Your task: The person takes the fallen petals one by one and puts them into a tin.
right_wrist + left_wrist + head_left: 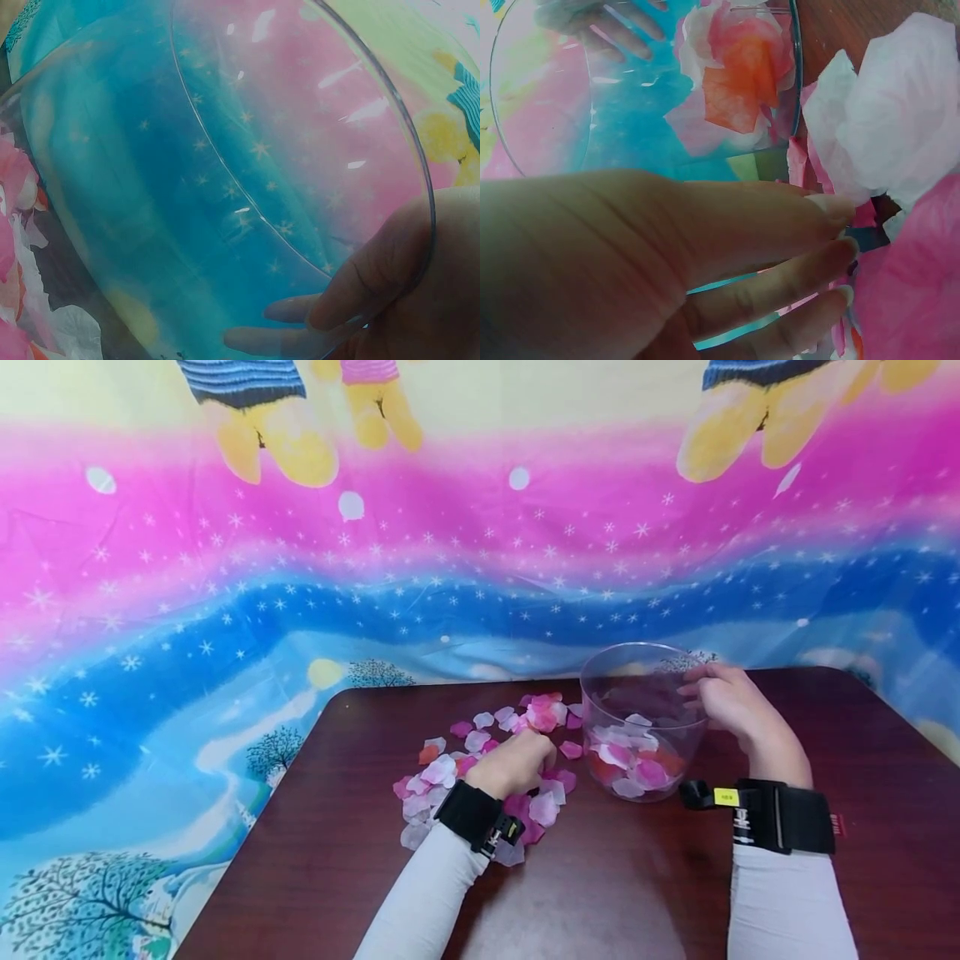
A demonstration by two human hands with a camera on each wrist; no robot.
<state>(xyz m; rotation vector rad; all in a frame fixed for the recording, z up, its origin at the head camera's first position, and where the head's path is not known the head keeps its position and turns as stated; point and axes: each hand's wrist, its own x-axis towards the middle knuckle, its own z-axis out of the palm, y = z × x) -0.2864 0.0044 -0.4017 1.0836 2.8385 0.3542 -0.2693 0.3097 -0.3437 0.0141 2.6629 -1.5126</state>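
A clear plastic bowl (609,662) stands on the dark wooden table (337,860), with pink, white and red petals (633,766) in its bottom. My right hand (712,693) grips the bowl's right rim. In the right wrist view the thumb (375,277) lies against the bowl (225,187) wall and fingers show through it. A loose pile of petals (438,772) lies left of the bowl. My left hand (517,760) rests on this pile, knuckles up. In the left wrist view its fingers (780,217) reach out nearly straight to the petals (900,120), beside the bowl (630,112). Nothing shows in its palm.
A bright pink and blue printed cloth (450,568) hangs behind the table and drapes down at its left. Black camera bands sit on both wrists (780,817). Bare tabletop lies in front of the petals and to the bowl's right.
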